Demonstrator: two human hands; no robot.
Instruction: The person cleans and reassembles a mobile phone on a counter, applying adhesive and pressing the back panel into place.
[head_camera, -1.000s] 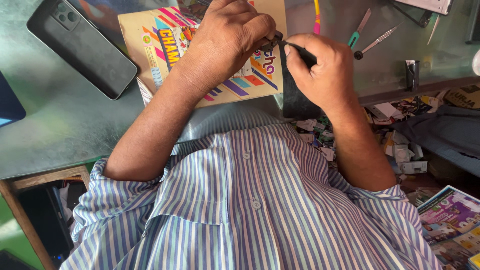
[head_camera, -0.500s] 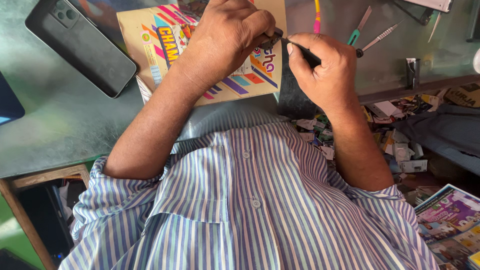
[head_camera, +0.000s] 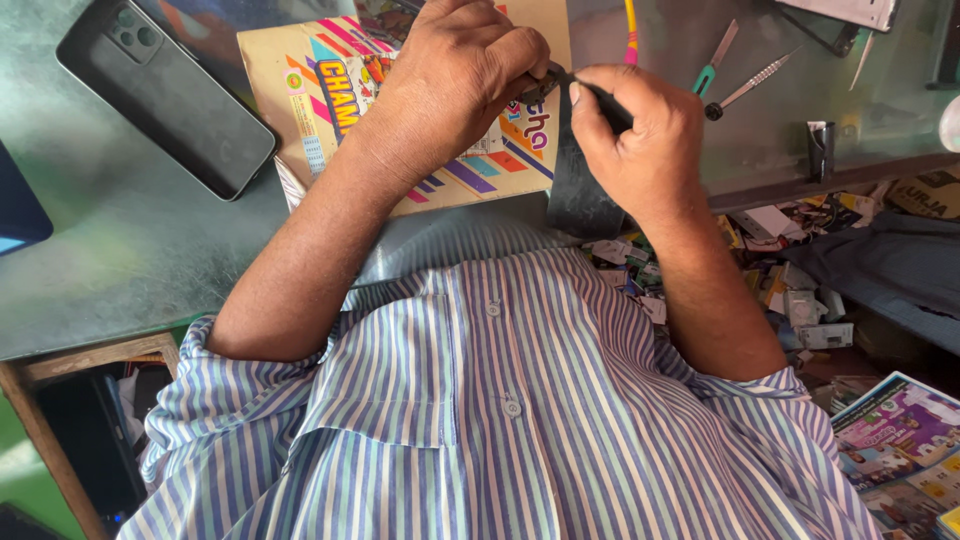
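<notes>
My left hand (head_camera: 455, 80) lies fisted on a colourful printed booklet (head_camera: 320, 95), its fingertips pinched on a small dark part that is mostly hidden. My right hand (head_camera: 640, 140) is next to it and grips a thin dark tool (head_camera: 590, 88) whose tip meets the left fingers. A flat black piece (head_camera: 575, 195) hangs below the two hands at the table edge; I cannot tell which hand bears it. Both forearms reach up from my striped shirt.
A black phone (head_camera: 165, 95) lies face down at the upper left of the grey-green table (head_camera: 120, 260). A green-handled tool (head_camera: 712, 65) and a metal tool (head_camera: 750, 90) lie at the upper right. Right of the table sits a drawer of small cluttered parts (head_camera: 790, 290), with printed papers (head_camera: 900, 440) below.
My right hand has shifted slightly at the left fingertips, and more of the flat black piece shows below the hands than half a second ago. The left hand stays put.
</notes>
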